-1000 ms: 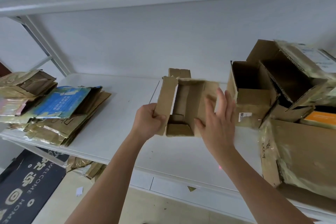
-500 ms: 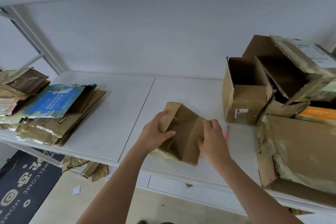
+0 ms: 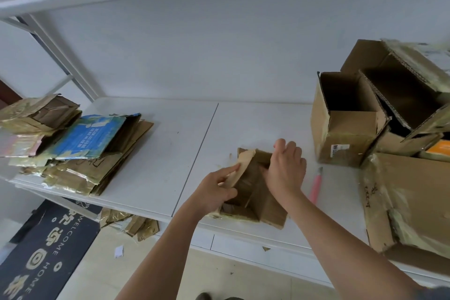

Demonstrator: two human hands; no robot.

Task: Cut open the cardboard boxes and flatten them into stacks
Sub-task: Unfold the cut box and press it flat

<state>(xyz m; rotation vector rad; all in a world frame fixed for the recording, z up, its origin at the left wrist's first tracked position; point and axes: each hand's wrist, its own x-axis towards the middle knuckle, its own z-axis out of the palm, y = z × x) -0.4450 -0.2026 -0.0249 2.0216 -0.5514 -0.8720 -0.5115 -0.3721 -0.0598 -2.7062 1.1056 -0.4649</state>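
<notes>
Nearest, on the floor at the left lies a dark welcome mat (image 3: 46, 248), with cardboard scraps (image 3: 131, 223) beside it under the table edge. On the near middle of the white table (image 3: 155, 173) lies a small flattened box (image 3: 253, 198), and both hands work on it: the left hand (image 3: 215, 189) pinches a folded flap at the box's left side between thumb and fingers, while the right hand (image 3: 286, 168) presses down on the box's far right part with fingers curled over its edge. Just right of the box lies a pink utility knife (image 3: 316, 186) on the table. At the near right rests a large taped box (image 3: 411, 204) on its side. Farther back on the right stand open boxes (image 3: 345, 119), one leaning on another. On the left side sits a stack of flattened cardboard (image 3: 78, 148), a blue printed sheet on top
</notes>
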